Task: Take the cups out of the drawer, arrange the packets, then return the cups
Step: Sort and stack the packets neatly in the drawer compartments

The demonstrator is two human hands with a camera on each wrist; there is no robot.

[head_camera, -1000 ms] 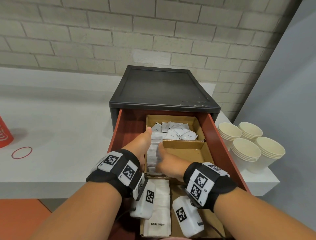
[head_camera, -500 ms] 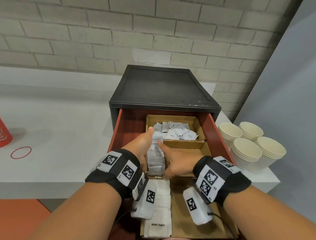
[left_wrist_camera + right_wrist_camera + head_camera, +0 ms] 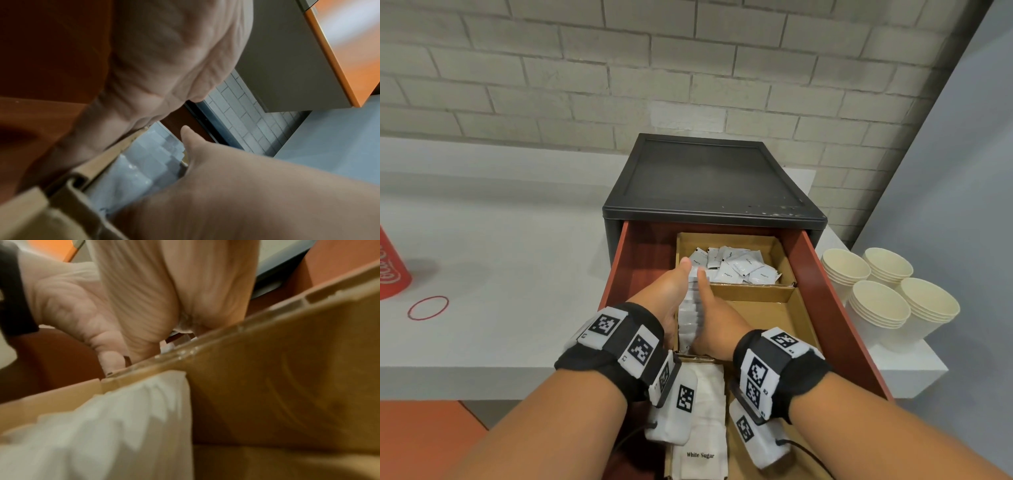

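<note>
A row of white packets (image 3: pixel 690 315) stands on edge in the middle cardboard compartment of the open red drawer (image 3: pixel 822 308). My left hand (image 3: pixel 667 294) lies flat against the row's left side and my right hand (image 3: pixel 717 322) against its right side, so the row is squeezed between the palms with both thumbs pointing up. The left wrist view shows the packets (image 3: pixel 144 162) between the left hand (image 3: pixel 164 65) and the right hand (image 3: pixel 226 186). Stacks of cream paper cups (image 3: pixel 883 294) stand on the counter to the right of the drawer.
Loose coffee packets (image 3: pixel 739 267) fill the back compartment. White sugar packets (image 3: pixel 703 411) lie in the front one, also in the right wrist view as white sugar packets (image 3: pixel 102 426). A black cabinet (image 3: pixel 709 178) holds the drawer. A red rubber band (image 3: pixel 428 307) and a red container (image 3: pixel 390 270) lie far left.
My right hand eased a little away from the packet row, then came back left against it. The row now looks narrower and straighter. The left hand has stayed in place.
</note>
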